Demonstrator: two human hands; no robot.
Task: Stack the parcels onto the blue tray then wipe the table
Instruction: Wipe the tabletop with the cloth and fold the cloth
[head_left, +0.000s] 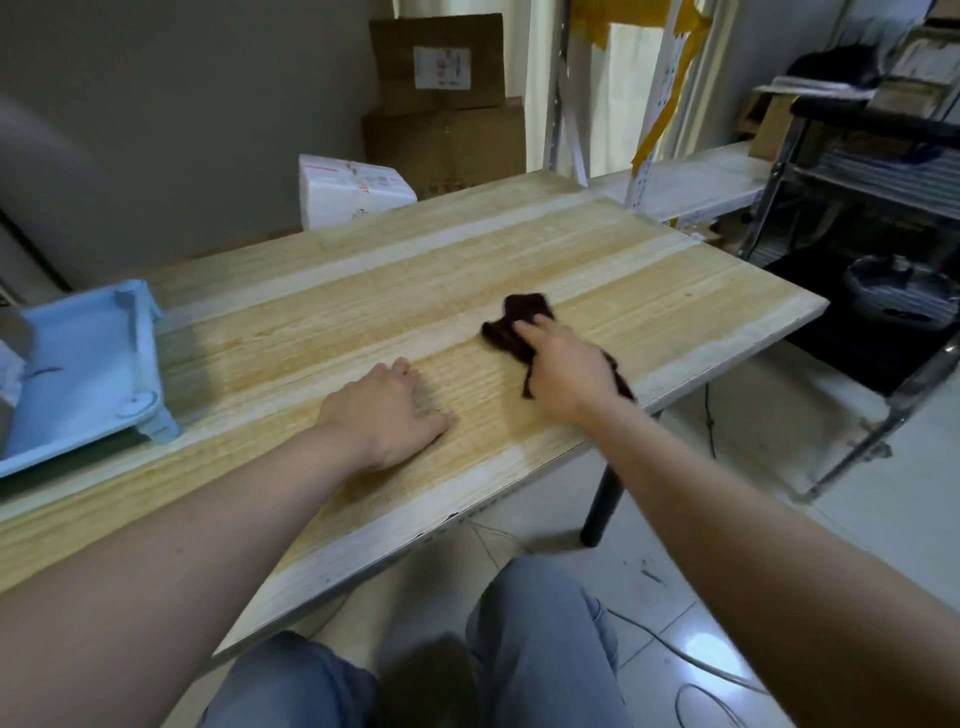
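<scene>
A dark brown cloth (519, 319) lies crumpled on the wooden table (322, 317), right of the middle. My right hand (563, 369) presses flat on the cloth with straight fingers. My left hand (387, 413) rests palm down on the bare wood, a little to the left of the cloth. The blue tray (137, 332) sits at the table's left end. A grey and white parcel (10, 358) in it shows only partly at the frame's left edge.
A white parcel (348, 189) stands behind the table's far edge, with brown cardboard boxes (441, 88) stacked beyond it. A metal shelf rack (857, 171) and a black bin (898, 293) stand to the right. Cables lie on the tiled floor by my knees.
</scene>
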